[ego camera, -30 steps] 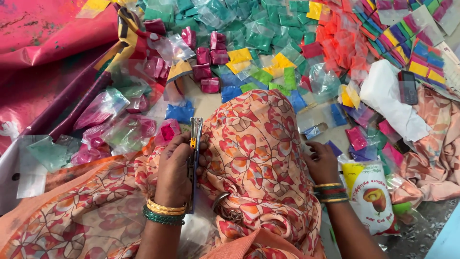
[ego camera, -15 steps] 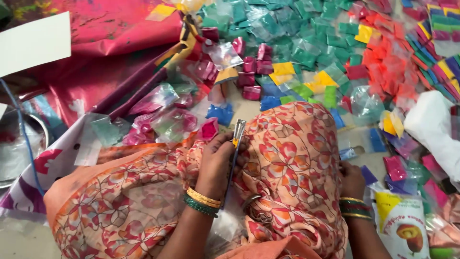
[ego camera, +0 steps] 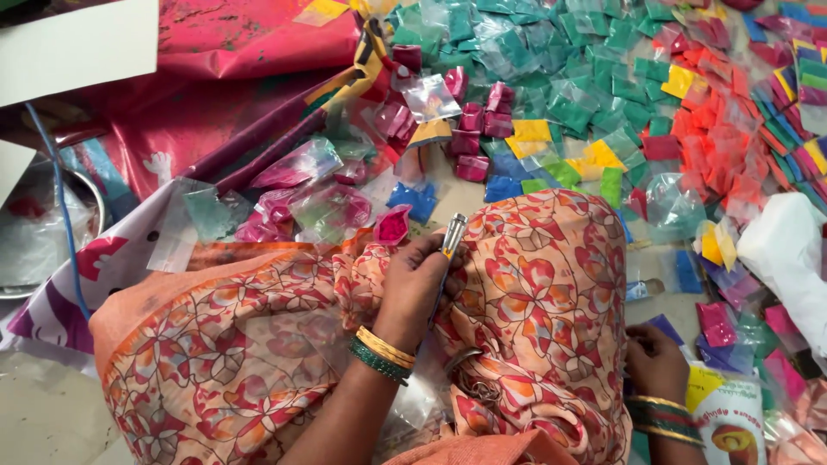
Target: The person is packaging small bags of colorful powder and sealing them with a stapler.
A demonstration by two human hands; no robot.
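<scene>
Shifted left hand [ego camera: 413, 280], gripping metal tool [ego camera: 451, 237], toward pink packet [ego camera: 392, 226]; right hand [ego camera: 656, 362] clenched among packets; likely sealing next.

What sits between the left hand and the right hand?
Head view: the raised fold of orange floral-print cloth fills the stretch between the left hand, gripping a slim metal tool, and the right hand.
</scene>
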